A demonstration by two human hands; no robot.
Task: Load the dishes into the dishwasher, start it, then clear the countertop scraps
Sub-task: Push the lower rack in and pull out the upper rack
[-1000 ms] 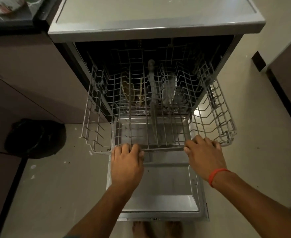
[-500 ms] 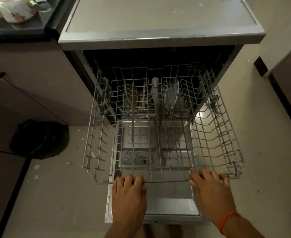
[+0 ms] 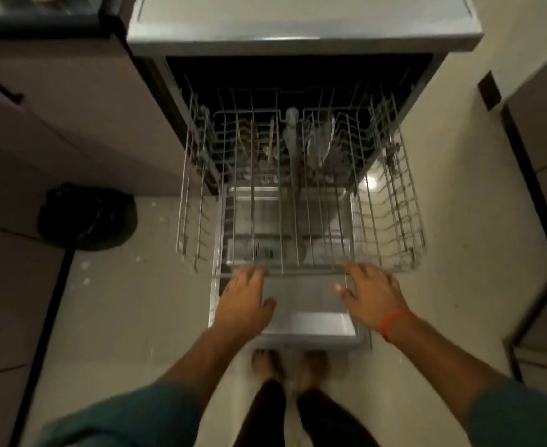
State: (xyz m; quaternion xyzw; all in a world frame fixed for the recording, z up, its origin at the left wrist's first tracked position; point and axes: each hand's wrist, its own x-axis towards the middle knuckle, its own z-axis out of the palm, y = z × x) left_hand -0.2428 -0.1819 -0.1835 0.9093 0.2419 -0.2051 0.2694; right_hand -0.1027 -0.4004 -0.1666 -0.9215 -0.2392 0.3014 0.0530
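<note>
The dishwasher stands with its door folded down. Its wire upper rack is pulled far out over the door and holds nothing. Further in, through the wires, plates and a pale dish stand on edge in the lower rack. My left hand lies flat with its fingertips at the rack's front rail. My right hand, with a red band on the wrist, hovers with spread fingers at the same rail. Neither hand holds anything; the picture is blurred.
A black bag sits on the floor to the left, beside brown cabinets. More cabinets line the right side. A dark countertop shows at the top left. My bare feet stand just under the door's edge.
The upper rack has slid out toward me with both hands gripping its front rail. Now both hands have uncurled and loosened from the rail.
</note>
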